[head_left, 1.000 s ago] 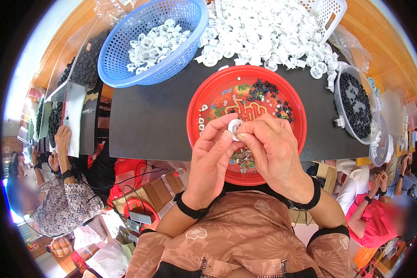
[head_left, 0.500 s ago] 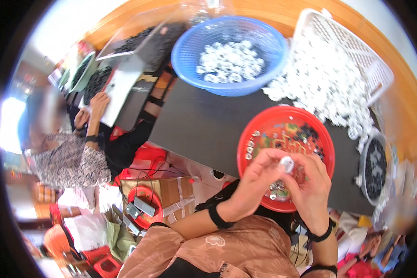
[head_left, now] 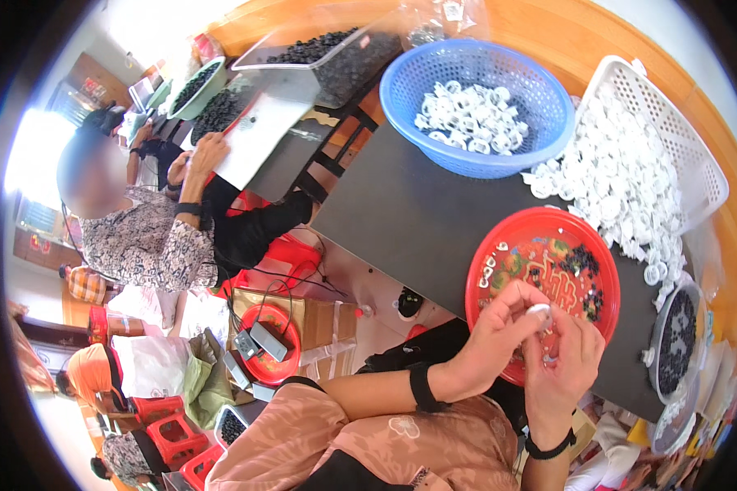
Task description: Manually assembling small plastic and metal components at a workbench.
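Note:
Over the red tray, my left hand (head_left: 490, 342) pinches a small round white plastic piece (head_left: 539, 310) between thumb and forefinger. My right hand (head_left: 567, 367) is closed against it, its fingertips meeting the left ones at the piece. Whether the right fingers also hold some smaller part is hidden. Underneath, the round red tray (head_left: 499, 237) carries small black parts (head_left: 581, 260) on its far right and a few pale rings (head_left: 487, 272) along its left side.
Behind the tray stand a blue basket (head_left: 401, 90) of white pieces and a tipped white basket (head_left: 708, 176) spilling a heap of them (head_left: 622, 168). At right is a tub of black parts (head_left: 678, 331). A co-worker (head_left: 151, 237) sits left at another table. A carton (head_left: 332, 335) stands below.
My view has swung left, so the tables and baskets appear farther right. Both hands stay together over the red tray, and the white piece has turned between the fingertips.

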A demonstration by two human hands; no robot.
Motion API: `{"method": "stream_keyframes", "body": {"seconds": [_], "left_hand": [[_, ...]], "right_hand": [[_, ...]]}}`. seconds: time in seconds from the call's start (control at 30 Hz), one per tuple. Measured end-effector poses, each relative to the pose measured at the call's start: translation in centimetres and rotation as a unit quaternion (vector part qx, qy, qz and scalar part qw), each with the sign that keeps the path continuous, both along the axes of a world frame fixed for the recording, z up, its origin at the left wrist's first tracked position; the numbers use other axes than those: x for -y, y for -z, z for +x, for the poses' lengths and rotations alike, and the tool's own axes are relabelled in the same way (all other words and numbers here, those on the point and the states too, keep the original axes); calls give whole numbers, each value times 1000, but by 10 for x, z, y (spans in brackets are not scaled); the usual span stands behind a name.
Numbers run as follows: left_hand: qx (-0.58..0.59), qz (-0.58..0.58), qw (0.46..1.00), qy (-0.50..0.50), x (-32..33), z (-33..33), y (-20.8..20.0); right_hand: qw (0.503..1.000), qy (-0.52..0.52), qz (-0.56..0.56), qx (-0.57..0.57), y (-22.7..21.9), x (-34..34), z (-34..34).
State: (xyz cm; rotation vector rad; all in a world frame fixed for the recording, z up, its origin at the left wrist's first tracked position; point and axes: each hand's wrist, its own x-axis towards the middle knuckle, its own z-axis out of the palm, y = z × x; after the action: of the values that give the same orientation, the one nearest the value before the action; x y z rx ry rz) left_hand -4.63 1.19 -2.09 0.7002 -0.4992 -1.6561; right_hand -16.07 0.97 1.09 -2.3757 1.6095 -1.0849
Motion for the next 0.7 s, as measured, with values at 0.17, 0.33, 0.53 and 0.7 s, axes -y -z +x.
{"method": "stream_keyframes", "body": {"seconds": [0.17, 0.33, 0.53, 0.7], "left_hand": [[30, 15, 999, -5, 0, 11, 1], [-27, 42, 999, 8, 4, 17, -11], [-23, 46, 998, 25, 6, 24, -7], [22, 12, 1000, 1, 9, 39, -9]], "right_hand": [[999, -12, -25, -22, -2, 9, 6], [999, -13, -36, -24, 4, 9, 6], [996, -79, 38, 26, -8, 10, -18], [996, 48, 71, -32, -10, 34, -74]]}}
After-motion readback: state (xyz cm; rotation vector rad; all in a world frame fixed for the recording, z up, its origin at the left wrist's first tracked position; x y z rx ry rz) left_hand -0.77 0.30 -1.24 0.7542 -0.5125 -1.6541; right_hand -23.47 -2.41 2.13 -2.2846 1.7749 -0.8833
